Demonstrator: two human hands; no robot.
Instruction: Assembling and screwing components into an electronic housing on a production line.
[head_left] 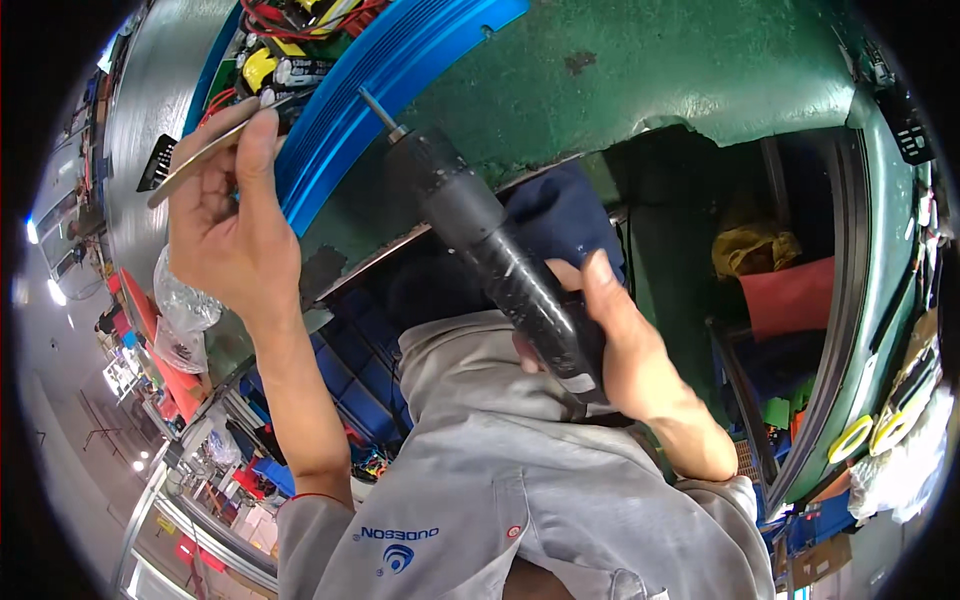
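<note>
My right hand [640, 350] is wrapped round a black electric screwdriver [465, 215], its grip worn and scratched. The screwdriver tilts up and left, and its bit overlaps the side of a blue ribbed metal housing [335, 135]. Whether the bit touches the housing I cannot tell. Thumb and fingers of my left hand [235, 235] pinch a thin, flat metal plate [185, 178], seen almost edge-on beside the housing's near end. Inside the housing sit yellow-wrapped components [260, 68], dark cylindrical parts and red wires.
A green worktop [640, 70] with a worn front edge carries the housing. Below it, at right, an open shelf holds a yellow cloth bundle [755, 248] and a red sheet [790, 300]. Yellow tape rolls [850, 438] hang at far right. Clear plastic bags [185, 310] lie at left.
</note>
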